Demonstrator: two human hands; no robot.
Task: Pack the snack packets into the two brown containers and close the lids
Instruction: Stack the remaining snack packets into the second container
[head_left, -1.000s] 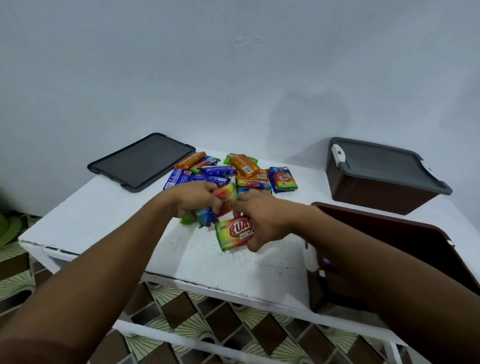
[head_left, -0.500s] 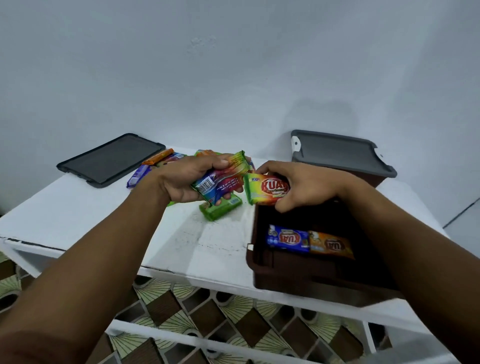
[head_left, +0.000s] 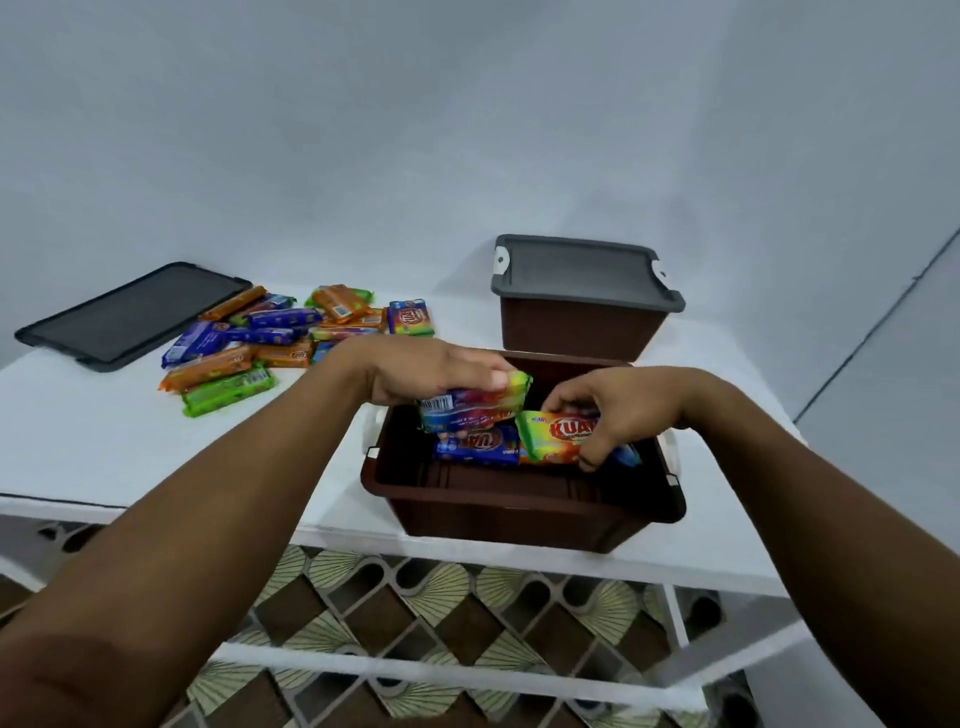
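An open brown container (head_left: 519, 506) stands at the table's front edge with a blue packet (head_left: 475, 444) lying inside. Over it, my left hand (head_left: 434, 371) grips a rainbow-coloured snack packet (head_left: 470, 408). My right hand (head_left: 618, 408) pinches a green-and-orange packet (head_left: 553, 436) low inside the container. A second brown container (head_left: 582, 327) with its grey lid (head_left: 582, 273) on stands behind. A pile of several loose packets (head_left: 270, 338) lies on the table to the left.
A loose dark grey lid (head_left: 130, 314) lies flat at the far left of the white table (head_left: 78, 441), next to the pile. A pale wall rises behind. Patterned floor tiles (head_left: 415, 597) show below the table's front edge.
Both hands have carried their packets rightward and down, from above the table into the open container. The view has swung toward the container.
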